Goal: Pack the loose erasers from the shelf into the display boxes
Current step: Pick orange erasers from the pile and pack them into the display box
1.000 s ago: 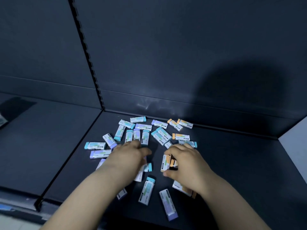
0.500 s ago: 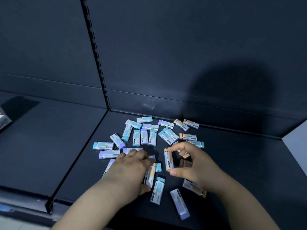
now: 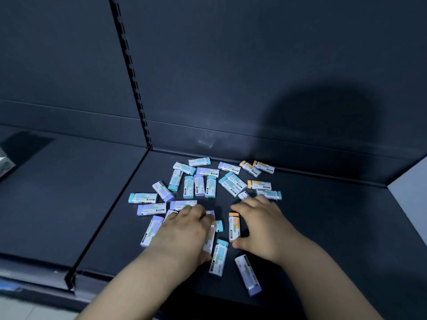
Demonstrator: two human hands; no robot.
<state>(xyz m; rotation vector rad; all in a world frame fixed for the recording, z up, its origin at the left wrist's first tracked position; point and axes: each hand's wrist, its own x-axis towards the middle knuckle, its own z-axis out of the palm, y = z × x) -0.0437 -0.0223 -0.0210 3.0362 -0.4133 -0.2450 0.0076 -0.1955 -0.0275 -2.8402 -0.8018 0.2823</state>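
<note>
On the dark shelf, the right hand has its grip pinched on an orange-capped eraser, held lengthwise between forefinger and thumb, while just left of that eraser the left hand curls its grip round a white-sleeved eraser, and the other loose erasers lie scattered behind and to either side of it.

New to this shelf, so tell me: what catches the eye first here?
A scatter of small erasers with teal, purple and orange ends stands out on the dark shelf. Two bare hands work in its middle: the right hand pinches an orange-tipped eraser, the left hand covers others.
</note>
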